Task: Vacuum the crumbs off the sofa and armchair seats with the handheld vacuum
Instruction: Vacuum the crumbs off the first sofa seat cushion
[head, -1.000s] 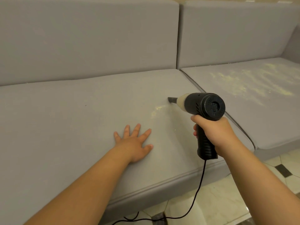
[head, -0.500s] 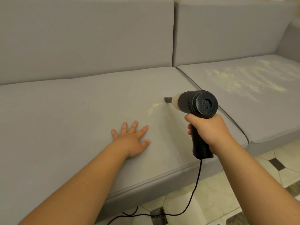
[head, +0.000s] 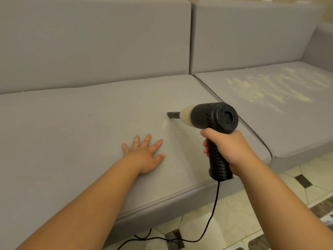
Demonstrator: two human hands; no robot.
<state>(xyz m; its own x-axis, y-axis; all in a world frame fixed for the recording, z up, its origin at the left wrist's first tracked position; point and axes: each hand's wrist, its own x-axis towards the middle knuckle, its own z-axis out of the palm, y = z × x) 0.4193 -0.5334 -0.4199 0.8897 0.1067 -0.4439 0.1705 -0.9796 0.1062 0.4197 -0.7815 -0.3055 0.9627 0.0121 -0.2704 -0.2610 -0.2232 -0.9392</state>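
On the left seat cushion (head: 72,127) the right hand (head: 228,150) wraps the handheld vacuum (head: 214,120) by its handle, nozzle just beside a small crumb patch (head: 164,124). Left hand (head: 146,156) lies flat, fingers spread. Best to keep the nozzle low, sweep slowly; heavier crumbs (head: 261,91) wait on the right cushion.

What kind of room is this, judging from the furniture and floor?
Probably a home living room: a long grey sofa with big seat and back cushions, a tiled floor, and a corded vacuum cleaning crumbs.
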